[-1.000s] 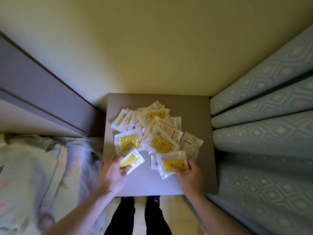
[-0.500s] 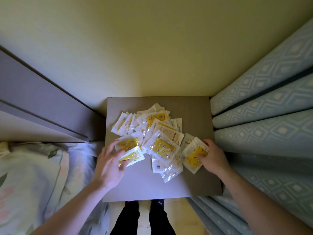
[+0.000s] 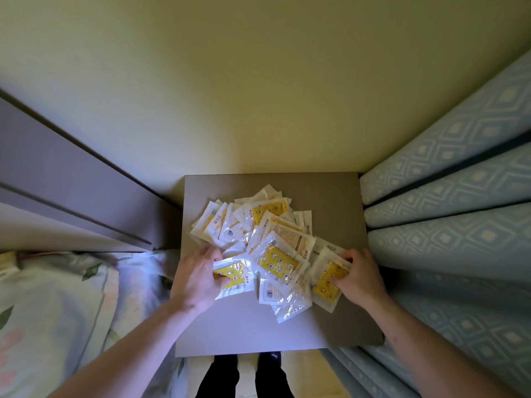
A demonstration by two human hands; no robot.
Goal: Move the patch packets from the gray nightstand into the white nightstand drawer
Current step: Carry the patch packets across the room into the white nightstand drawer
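Gripping 1 packet [image 3: 233, 278], left hand [image 3: 198, 278] hides its edge; right hand [image 3: 360, 278] pinches another packet [image 3: 327, 280].

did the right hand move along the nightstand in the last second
Yes. The right hand went from the front edge of the gray nightstand towards the curtain side, and now grips a yellow packet there.
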